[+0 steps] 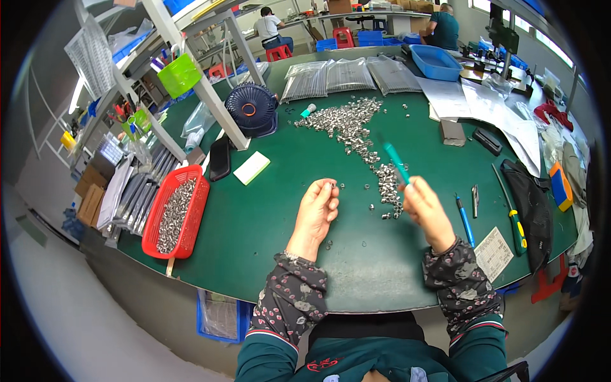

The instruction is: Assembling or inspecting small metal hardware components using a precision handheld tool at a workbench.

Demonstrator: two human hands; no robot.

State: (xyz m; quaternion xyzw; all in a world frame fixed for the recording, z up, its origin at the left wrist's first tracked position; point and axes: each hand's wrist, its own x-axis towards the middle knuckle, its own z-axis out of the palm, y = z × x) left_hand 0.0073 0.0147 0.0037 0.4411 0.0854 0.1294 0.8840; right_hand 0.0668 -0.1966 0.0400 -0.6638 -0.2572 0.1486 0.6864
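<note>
My left hand (316, 211) is closed in a pinch above the green table, with a small metal ring (333, 186) between thumb and forefinger. My right hand (424, 207) grips a slim tool with a teal handle (395, 159). It points up and away to the left, and its thin tip is blurred, so I cannot tell its kind. A large heap of small shiny metal rings (347, 124) spreads across the table beyond my hands. A trail of them (388, 184) runs down beside my right hand, and a few lie singly near my left.
A red basket (202, 197) of metal pieces stands at the left, near a black phone (220, 158), notepad (252, 167) and fan (251, 109). At the right lie a blue pen (465, 219), a screwdriver (518, 232) and a black pouch (528, 210). Bagged tubes (350, 75) line the back.
</note>
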